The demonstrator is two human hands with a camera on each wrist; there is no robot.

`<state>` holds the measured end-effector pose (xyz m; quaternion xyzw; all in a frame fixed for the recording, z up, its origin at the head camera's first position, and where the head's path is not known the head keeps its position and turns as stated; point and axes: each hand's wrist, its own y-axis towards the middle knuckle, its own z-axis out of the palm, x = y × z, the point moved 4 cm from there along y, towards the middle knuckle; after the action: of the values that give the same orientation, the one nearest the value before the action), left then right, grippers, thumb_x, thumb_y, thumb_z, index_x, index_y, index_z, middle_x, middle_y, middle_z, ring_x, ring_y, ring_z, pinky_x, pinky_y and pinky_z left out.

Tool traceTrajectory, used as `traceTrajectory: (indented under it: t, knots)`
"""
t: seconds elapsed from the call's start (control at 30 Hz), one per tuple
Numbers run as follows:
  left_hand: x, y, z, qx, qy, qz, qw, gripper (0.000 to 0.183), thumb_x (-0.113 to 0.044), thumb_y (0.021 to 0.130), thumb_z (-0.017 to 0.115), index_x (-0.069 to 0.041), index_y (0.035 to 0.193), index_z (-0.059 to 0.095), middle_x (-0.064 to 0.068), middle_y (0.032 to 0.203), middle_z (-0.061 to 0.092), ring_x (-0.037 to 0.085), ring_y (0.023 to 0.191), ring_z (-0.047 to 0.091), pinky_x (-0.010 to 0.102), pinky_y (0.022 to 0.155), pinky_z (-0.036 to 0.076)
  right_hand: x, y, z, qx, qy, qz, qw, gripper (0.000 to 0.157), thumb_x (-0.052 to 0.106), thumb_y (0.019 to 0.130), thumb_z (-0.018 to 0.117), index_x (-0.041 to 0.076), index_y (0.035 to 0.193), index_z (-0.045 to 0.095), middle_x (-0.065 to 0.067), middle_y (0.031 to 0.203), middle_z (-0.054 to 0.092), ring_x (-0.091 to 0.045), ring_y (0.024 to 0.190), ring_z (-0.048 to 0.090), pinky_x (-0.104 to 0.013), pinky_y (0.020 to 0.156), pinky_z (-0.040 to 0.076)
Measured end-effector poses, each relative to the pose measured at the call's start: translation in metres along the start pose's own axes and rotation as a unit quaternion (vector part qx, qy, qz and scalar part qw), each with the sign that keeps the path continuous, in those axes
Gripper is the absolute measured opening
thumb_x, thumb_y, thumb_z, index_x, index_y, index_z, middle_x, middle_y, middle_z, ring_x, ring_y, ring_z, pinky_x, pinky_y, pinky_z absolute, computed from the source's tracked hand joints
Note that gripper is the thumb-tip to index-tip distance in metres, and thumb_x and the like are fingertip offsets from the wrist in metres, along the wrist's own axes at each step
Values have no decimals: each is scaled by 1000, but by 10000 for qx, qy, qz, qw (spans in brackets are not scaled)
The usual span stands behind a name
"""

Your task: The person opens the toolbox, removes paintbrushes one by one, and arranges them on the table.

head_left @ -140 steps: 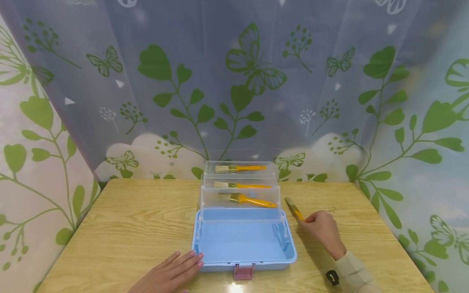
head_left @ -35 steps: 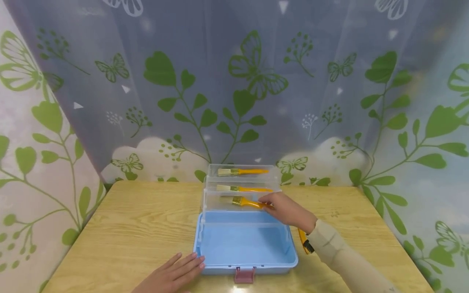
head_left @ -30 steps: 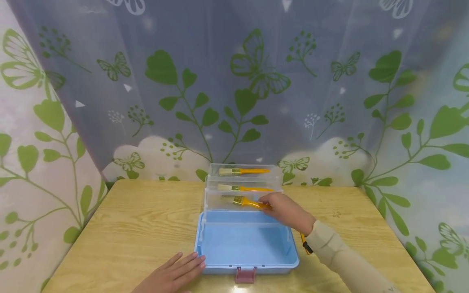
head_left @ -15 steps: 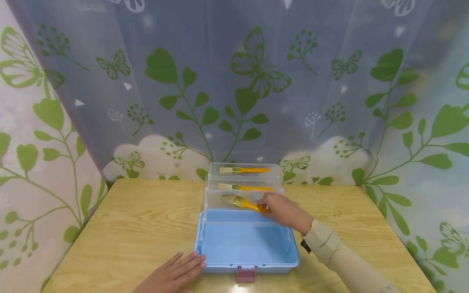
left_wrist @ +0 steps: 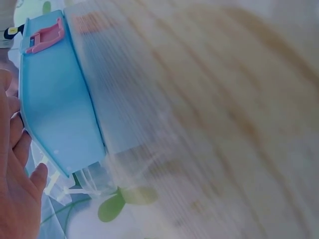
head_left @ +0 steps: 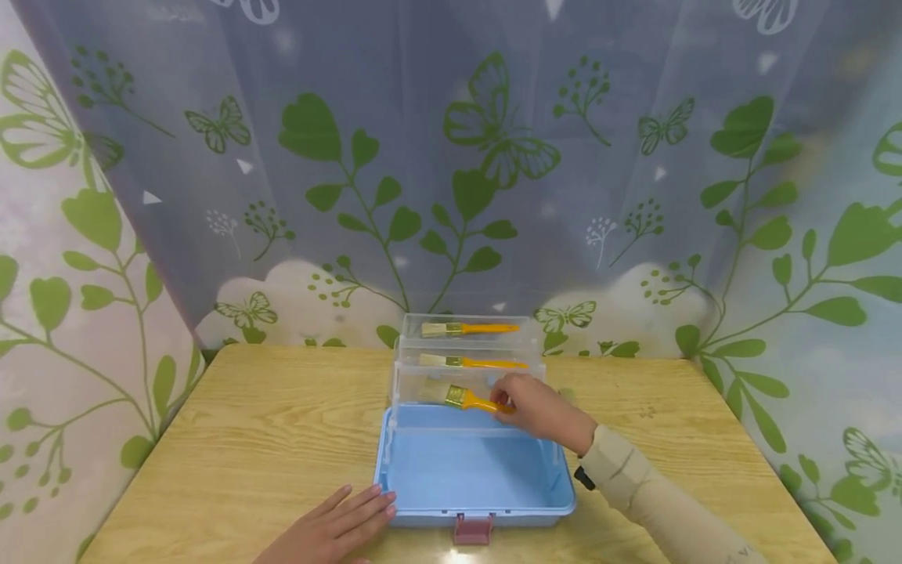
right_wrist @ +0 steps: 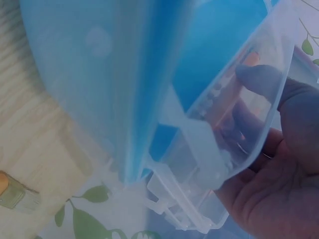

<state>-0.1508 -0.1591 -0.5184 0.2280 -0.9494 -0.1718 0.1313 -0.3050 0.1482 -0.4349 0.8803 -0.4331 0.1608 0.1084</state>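
A light blue toolbox (head_left: 565, 509) stands open, its clear stepped trays raised at the back. In the head view my right hand (head_left: 539, 411) pinches the orange handle of a paintbrush (head_left: 455, 395) at the lowest clear tray, bristles pointing left. The right wrist view shows that thumb (right_wrist: 259, 77) behind the tray's clear wall (right_wrist: 271, 107). Two more paintbrushes lie above, one in the middle tray (head_left: 486, 363) and one in the top tray (head_left: 486, 329). My left hand (head_left: 331, 526) rests its straight fingers on the box's front left corner.
Another paintbrush (right_wrist: 17, 194) lies on the wooden table (head_left: 282, 423) right of the box, mostly hidden behind my right arm in the head view. A pink latch (head_left: 473, 530) hangs at the box front. A patterned curtain (head_left: 352, 196) stands behind the table.
My right hand has left the paintbrush on the table and gone to the lowest tray. It now grips the brush there, which has shifted slightly left and down. My left hand stays put.
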Motion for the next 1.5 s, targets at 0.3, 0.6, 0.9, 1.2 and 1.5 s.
traceTrajectory:
  t: [0.3,0.6,0.9,1.2,1.5]
  knots:
    - [2,0,0,-184,17,53,9998,80,-47,99,62,-11,162,28,-1,170,13,11,158,4,25,126,-4,0,1,-3,-17,179,-21,9998,11,5,88,76,5,98,73,-2,93,68,-14,82,59,-32,76,55]
    - [0,-1,3,-31,-91,-21,10000,80,-49,100,59,-13,163,25,1,166,30,9,158,3,23,125,-7,-2,0,-5,-245,532,69,9983,14,7,85,79,9,98,75,4,90,69,-11,77,56,-27,70,52]
    - [-1,-1,1,-128,-59,-10,9999,81,-43,98,64,-12,163,25,-2,170,16,10,158,3,24,125,-6,-6,-5,-9,-632,913,20,9938,13,8,86,78,10,98,77,4,91,70,-12,76,55,-26,69,51]
    - [-1,1,-1,-108,-134,-46,9998,80,-42,96,67,-11,161,31,-1,169,24,10,158,3,23,126,-5,-11,-10,-10,-838,1102,75,9903,11,6,86,78,13,95,77,5,88,66,-12,75,54,-26,68,50]
    - [-1,2,-2,-306,-99,58,9995,75,-42,99,63,-9,159,34,0,170,21,12,158,6,24,126,-2,-14,-20,-11,-1446,1314,-196,9805,15,5,85,78,13,97,77,7,88,65,-11,74,55,-26,69,52]
